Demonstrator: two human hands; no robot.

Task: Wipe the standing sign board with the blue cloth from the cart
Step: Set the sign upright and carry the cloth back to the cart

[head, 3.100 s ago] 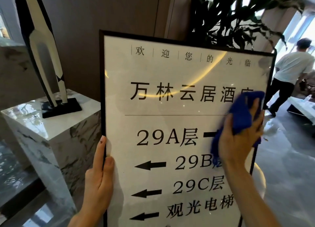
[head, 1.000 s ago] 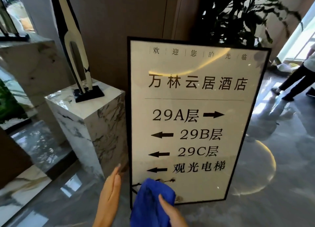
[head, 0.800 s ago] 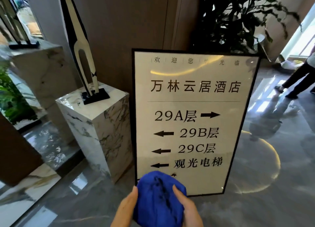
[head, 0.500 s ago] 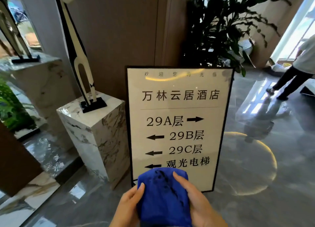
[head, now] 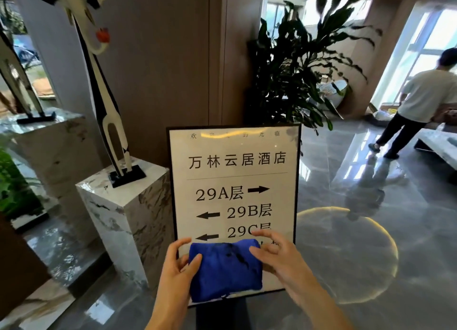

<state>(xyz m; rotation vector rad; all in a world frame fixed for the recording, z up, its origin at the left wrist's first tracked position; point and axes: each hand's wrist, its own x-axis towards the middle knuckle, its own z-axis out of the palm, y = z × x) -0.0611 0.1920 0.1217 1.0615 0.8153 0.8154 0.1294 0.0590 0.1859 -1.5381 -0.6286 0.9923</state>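
Blue cloth (head: 225, 270), folded into a thick pad, sits between the person's two hands in front of the lower part of the standing sign board (head: 235, 181). The left hand (head: 176, 263) grips the pad's left edge, thumb laid on its front and fingers curled behind. The right hand (head: 279, 258) is at the pad's right edge with fingers spread and half bent, the index resting on the top right corner; whether it actually grips the fabric cannot be told, since its outline is blurred. Dark smudges show on the cloth's front face.

The sign board stands upright on the glossy grey floor (head: 346, 255), black-framed, with a white face printed with black characters, floor numbers 29A, 29B and 29C, and arrows. The cloth hides the bottom lines of print. A curved streak of light reflects across the top row of small characters.

Just beside the board's left edge stands a white marble plinth (head: 118, 213) carrying a tall black-and-white sculpture (head: 106, 102) on a dark base. A second, taller marble plinth (head: 49, 144) stands further left. Behind the board a large leafy plant (head: 296, 64) rises against the brown wall. At the far right, well apart from the board, another person (head: 418, 107) in a pale shirt and dark trousers stands near bright windows.
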